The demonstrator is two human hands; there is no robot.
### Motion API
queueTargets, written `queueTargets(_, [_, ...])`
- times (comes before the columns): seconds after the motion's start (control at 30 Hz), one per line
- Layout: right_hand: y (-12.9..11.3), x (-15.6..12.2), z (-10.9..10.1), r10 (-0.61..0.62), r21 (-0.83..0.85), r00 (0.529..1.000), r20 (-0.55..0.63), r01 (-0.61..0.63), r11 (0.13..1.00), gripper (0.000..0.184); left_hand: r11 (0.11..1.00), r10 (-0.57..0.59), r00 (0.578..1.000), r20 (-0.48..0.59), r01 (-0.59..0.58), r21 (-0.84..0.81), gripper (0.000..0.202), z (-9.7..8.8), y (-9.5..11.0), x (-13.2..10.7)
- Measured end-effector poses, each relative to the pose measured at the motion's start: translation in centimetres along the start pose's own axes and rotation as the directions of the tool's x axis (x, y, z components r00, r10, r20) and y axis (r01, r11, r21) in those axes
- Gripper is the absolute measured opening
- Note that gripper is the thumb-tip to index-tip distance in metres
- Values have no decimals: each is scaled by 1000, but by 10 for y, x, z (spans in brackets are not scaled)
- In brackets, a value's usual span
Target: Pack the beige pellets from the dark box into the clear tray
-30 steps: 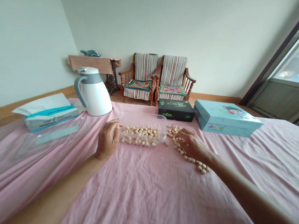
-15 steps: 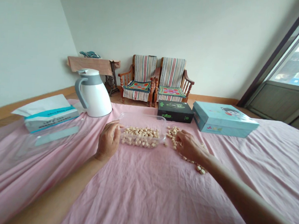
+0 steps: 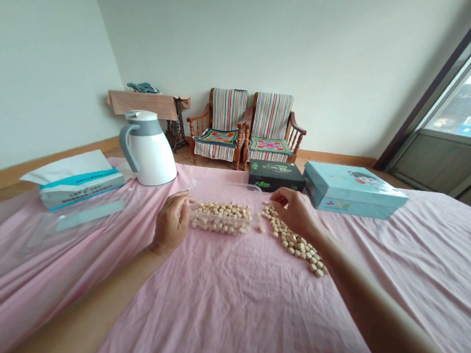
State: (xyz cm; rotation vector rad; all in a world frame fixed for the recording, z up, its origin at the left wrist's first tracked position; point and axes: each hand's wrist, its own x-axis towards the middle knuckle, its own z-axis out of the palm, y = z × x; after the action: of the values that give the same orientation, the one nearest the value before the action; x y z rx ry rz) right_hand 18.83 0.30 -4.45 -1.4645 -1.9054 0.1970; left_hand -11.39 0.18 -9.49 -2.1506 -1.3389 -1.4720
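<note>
Right of the clear plastic tub (image 3: pixel 221 218), the right hand (image 3: pixel 294 212) hovers above a trail of pale seeds (image 3: pixel 295 245), fingers (image 3: pixel 280 198) bunched, any pinch hidden, while the left hand (image 3: pixel 171 221) curves at the tub's left end.

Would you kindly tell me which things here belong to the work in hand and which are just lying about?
In use: left hand, right hand, clear plastic tub, pale round kernels.

Lying about: white jug, black box, pale blue box, white-and-teal packet, wooden armchairs.
</note>
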Motion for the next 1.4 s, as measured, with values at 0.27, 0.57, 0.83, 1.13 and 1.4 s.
queueTargets(0.27, [-5, -27, 29, -22, -403, 954, 299, 147, 903, 14, 1000, -12, 1000, 7, 12, 15, 30, -1, 0, 1])
queueTargets(0.57, [10, -15, 27, 34, -233, 992, 124, -4, 973, 9, 1000, -5, 1000, 5, 5, 17, 28, 2, -5, -2])
queueTargets(0.83, [-18, -4, 18, -35, 674, 999, 11, 19, 738, 25, 1000, 0, 1000, -5, 0, 24, 29, 1, -2, -1])
queueTargets(1.13, [10, -11, 32, -3, -70, 986, 167, 15, 997, 16, 999, 12, 1000, -13, -12, 29, 28, 0, -1, 0])
queueTargets(1.4, [3, -25, 49, 31, -307, 943, 330, 76, 949, 10, 1000, 7, 1000, 2, -7, 20, 28, 0, -2, -1])
